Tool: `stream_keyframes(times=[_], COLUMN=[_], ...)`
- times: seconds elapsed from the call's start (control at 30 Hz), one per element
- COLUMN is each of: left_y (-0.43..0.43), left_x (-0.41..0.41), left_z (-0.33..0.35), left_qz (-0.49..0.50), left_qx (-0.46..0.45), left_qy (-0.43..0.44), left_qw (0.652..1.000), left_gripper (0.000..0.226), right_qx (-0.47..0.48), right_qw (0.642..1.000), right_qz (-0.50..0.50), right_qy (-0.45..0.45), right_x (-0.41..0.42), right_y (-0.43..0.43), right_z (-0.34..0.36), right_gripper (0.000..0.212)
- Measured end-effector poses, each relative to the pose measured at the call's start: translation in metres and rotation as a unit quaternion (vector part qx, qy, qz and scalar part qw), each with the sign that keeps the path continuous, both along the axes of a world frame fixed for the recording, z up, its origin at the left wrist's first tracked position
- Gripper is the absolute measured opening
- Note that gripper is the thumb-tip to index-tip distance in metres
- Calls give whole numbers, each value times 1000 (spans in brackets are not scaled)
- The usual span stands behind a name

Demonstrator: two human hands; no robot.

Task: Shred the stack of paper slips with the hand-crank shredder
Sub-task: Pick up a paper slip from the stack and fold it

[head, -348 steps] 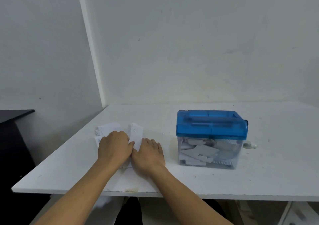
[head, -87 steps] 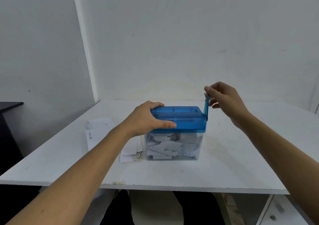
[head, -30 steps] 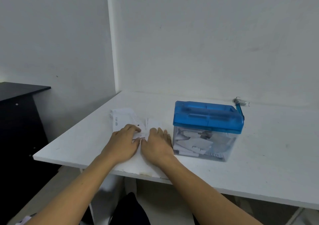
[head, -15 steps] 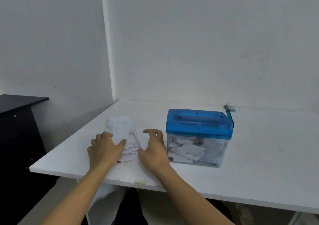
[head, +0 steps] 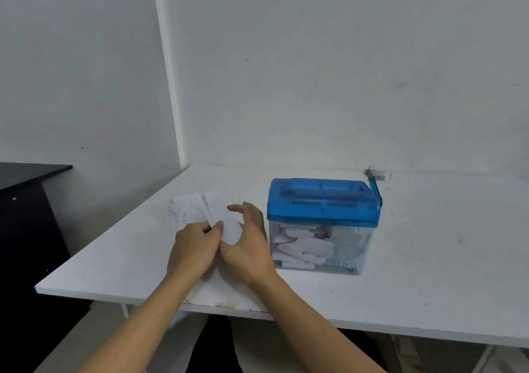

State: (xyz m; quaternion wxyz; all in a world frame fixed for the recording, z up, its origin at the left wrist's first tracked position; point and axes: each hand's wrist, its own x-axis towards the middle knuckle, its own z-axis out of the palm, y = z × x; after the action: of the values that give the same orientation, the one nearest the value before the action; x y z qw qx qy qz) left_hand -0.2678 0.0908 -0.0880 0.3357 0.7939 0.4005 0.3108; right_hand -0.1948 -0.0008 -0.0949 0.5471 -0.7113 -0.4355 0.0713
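Left hand [head: 194, 248]: curled narrow, just left of the hand-crank shredder [head: 323, 203]; a single paper slip [head: 231, 229] is being pinched at its left edge by the thumb.
Right hand [head: 252, 246]: just beside the shredder's left wall; the same slip is being gripped from the right, fingers arched over it.
Stack of paper slips [head: 190, 208]: fanned flat on the table, left of the shredder, being partly covered by the left hand.
Crank [head: 375, 188]: at the shredder's right end, pointing up, not being held.
Clear bin [head: 350, 246]: under the shredder's blue top; cut paper pieces [head: 303, 248] are being contained.
White table [head: 443, 258]: the shredder is being borne.
Black cabinet [head: 25, 189]: well left of the shredder.
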Motion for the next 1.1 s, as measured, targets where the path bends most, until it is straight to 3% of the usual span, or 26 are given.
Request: stream_keyframes(times=[0.1, 0.4, 0.5, 0.57, 0.73, 0.97, 1.1], left_y=[4, 23, 21, 16, 17, 25, 20], left_x=[-2, -14, -16, -16, -11, -15, -14], left_z=[3, -3, -1, 3, 6, 6, 8], left_qz=[11, 37, 39, 43, 13, -34, -18], left_qx=[8, 68, 85, 90, 20, -87, -98], left_qy=[-2, 44, 65, 35, -28, -68, -77], left_qw=[1000, 996, 994, 994, 999, 993, 992], left_gripper=[51, 49, 34, 20, 45, 42, 35], right_qx=[22, -29, -37, -40, -41, -43, -44], right_qw=[997, 996, 995, 995, 995, 996, 995], right_qz=[10, -15, -19, -30, -38, -47, -57], right_qy=[72, 88, 91, 89, 80, 62, 64], right_x=[3, 6, 5, 4, 3, 2, 2], right_y=[-1, 4, 2, 2, 5, 8, 9], right_z=[0, -1, 1, 2, 5, 5, 5], right_gripper=[59, 61, 62, 66, 70, 61, 55])
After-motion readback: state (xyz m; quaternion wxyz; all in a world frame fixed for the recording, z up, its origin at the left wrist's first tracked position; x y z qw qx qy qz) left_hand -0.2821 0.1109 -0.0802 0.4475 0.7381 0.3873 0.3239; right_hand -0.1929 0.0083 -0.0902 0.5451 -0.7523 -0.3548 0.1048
